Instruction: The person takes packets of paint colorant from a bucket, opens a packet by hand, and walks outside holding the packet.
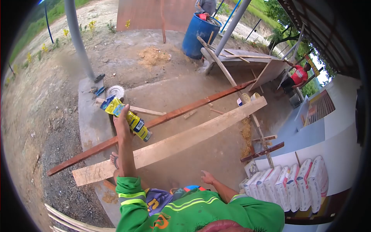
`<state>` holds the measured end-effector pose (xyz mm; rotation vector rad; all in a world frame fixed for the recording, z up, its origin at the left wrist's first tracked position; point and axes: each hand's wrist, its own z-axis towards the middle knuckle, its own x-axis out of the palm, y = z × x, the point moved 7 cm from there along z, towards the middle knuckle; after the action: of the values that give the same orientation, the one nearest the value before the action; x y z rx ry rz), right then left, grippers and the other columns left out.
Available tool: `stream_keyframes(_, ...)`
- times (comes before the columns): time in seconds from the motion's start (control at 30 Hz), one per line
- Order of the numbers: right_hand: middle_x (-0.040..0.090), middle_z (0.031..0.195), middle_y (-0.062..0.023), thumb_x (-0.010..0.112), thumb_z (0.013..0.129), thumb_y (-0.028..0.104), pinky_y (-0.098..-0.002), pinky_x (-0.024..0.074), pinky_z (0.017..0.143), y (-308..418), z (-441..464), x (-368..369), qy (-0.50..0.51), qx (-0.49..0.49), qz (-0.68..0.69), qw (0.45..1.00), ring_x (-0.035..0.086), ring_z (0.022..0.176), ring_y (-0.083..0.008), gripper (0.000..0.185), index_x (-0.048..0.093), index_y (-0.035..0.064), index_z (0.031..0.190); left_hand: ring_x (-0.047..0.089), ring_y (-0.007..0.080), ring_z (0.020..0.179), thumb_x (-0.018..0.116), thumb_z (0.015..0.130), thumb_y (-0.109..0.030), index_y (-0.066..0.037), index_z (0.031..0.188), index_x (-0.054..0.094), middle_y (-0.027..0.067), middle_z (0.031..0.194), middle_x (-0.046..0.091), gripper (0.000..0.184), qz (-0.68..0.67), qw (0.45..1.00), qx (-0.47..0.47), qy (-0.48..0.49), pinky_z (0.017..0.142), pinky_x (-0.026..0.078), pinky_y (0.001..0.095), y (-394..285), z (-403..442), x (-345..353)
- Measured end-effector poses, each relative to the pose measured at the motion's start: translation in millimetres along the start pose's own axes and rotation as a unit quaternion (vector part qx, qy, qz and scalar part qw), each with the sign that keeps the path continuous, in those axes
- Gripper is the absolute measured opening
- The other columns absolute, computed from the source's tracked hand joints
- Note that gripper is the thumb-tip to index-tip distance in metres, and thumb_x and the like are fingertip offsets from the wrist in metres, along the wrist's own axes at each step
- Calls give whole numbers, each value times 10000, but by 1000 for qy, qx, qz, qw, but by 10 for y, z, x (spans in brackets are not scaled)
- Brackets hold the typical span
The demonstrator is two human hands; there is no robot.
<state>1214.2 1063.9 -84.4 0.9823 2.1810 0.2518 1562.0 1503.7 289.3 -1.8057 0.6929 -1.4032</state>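
My left hand (122, 118) is closed around a long yellow-and-blue packet (138, 126), its print too small to read. The packet slants over a reddish-brown beam (193, 105). Nearer to me, a wide pale plank (185, 141) runs across below the left hand, and my left forearm passes over it. Low by my body, my right hand (208, 177) hangs with a finger stretched out and nothing visible in it. A foot in a sandal (114, 159) shows by the plank's left part.
A hammer (99, 78), pliers (100, 91) and a round white lid (116, 91) are on the concrete ledge at left. Several stacked sacks (286, 185) line the right wall. A blue barrel (199, 36) has a person behind it; another person in red (299, 75) is at far right.
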Motion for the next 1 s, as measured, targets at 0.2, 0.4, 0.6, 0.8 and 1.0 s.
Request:
stream_keyframes(0.2,500,1346,-238,559,822,215,-394,422,1013,-2,113,51,-23,-57,-59,996,529,1198,-340,618,426,15,1391,595,120,642,707,835,-177,-37,1246,513,34,793,585,476,45,999,6,12,565,505,265,26,-70,14)
stream_keyframes(0.4,606,1178,-233,571,819,198,-401,495,894,185,-90,-155,-55,-58,-84,993,626,1013,-316,617,425,22,1392,598,122,655,714,832,-169,-36,1277,509,38,802,582,508,59,997,31,23,564,516,274,-76,-174,56)
stream_keyframes(0.6,636,879,-168,570,827,169,-373,523,684,91,34,-149,-85,-141,-48,985,617,677,-218,600,426,34,1394,606,129,661,699,834,-164,-40,1279,504,48,803,582,502,50,998,29,30,556,529,287,-90,-148,50)
stream_keyframes(0.8,642,918,-180,570,829,169,-377,525,700,16,72,-84,-87,-126,-46,987,626,703,-226,596,427,30,1391,609,135,663,696,833,-173,-42,1291,500,54,798,585,515,45,999,15,26,557,532,288,-65,-137,40)
stream_keyframes(1.0,645,953,-189,576,830,173,-374,527,713,-110,211,-8,-107,-150,-90,979,636,719,-233,597,428,30,1391,609,135,666,692,831,-174,-43,1291,504,55,791,590,514,47,998,22,24,572,529,288,-158,-109,91)
